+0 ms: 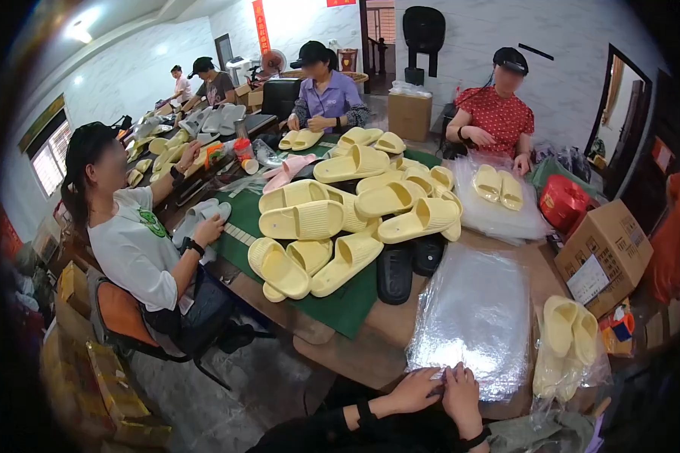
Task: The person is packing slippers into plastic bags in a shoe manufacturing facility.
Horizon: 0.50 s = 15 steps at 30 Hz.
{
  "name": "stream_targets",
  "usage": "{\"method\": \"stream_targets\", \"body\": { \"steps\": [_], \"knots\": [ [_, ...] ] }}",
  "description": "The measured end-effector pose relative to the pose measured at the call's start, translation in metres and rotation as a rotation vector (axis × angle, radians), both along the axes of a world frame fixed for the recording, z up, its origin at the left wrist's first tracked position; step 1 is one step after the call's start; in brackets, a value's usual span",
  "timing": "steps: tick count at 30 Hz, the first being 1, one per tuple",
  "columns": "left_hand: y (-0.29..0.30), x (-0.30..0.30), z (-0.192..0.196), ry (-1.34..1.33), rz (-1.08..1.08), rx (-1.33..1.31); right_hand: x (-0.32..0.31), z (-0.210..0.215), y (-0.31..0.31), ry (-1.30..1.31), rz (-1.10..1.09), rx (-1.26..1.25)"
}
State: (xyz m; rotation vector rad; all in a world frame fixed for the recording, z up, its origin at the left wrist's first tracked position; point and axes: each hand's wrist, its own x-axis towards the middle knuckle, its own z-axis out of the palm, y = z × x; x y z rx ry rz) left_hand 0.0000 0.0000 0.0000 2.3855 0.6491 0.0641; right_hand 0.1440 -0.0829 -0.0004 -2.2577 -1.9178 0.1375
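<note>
A stack of clear, shiny plastic bags (472,321) lies flat at the near edge of the table. My left hand (413,391) and my right hand (461,394) meet at its near edge, fingers bent and close together. The fingers of both hands appear closed on the edge of a plastic bag, though the fingertips are partly hidden. Beyond the bags is a big pile of pale yellow slide slippers (355,204) on a green cloth (340,313). Black slippers (395,273) lie beside the pile. Right of my hands, yellow slippers (570,332) are inside a clear bag.
A cardboard box (604,257) and a red round container (567,205) stand at the right. Co-workers sit round the table: one at left with grey slippers (202,219), one in purple (329,98), one in red (495,113) by more bags (499,215). An orange-backed chair (132,317) stands left.
</note>
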Motion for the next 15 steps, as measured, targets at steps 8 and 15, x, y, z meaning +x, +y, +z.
{"method": "stream_targets", "body": {
  "steps": [8,15],
  "knots": [
    [0.068,-0.04,0.022,-0.541,0.306,-0.419,-0.012,0.009,0.011,0.077,-0.08,-0.135],
    [0.151,-0.084,0.037,-0.699,0.635,-0.285,-0.014,0.0,0.005,0.035,-0.085,-0.11]
  ]
}}
